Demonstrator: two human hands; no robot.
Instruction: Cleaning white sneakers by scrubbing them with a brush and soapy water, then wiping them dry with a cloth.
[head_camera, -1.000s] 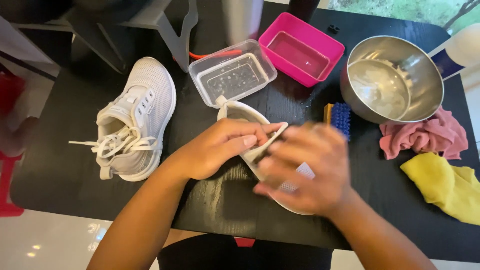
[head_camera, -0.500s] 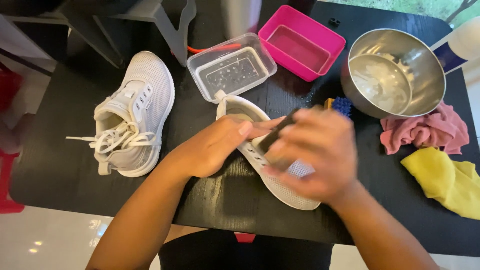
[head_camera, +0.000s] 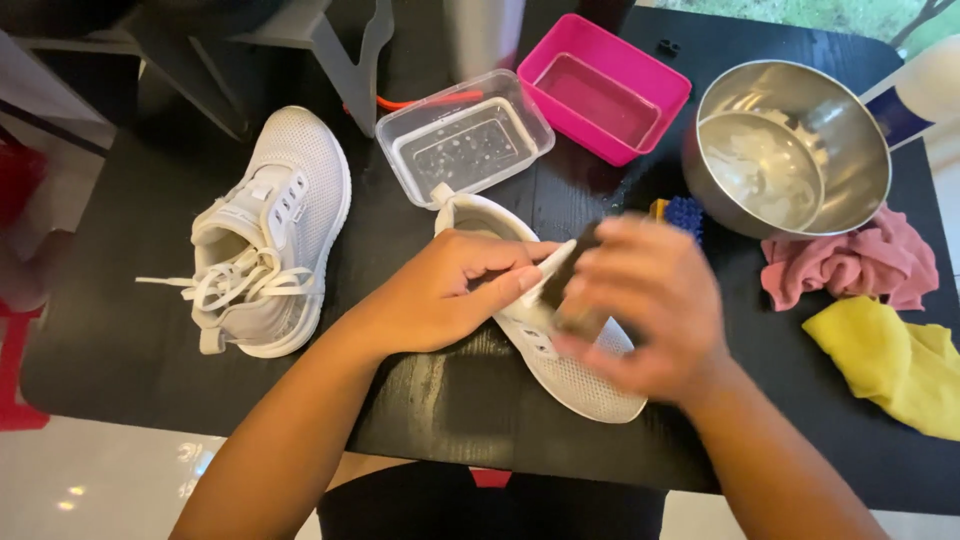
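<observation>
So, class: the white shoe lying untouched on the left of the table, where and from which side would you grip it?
Probably grip the white shoe at its heel collar, fingers coming from above into the open mouth. It sits upright on its sole, mouth facing up, loose laces trailing left; the mesh toe looks too broad.

Blurred right hand hides much of the shoe, perhaps holding something.
</observation>
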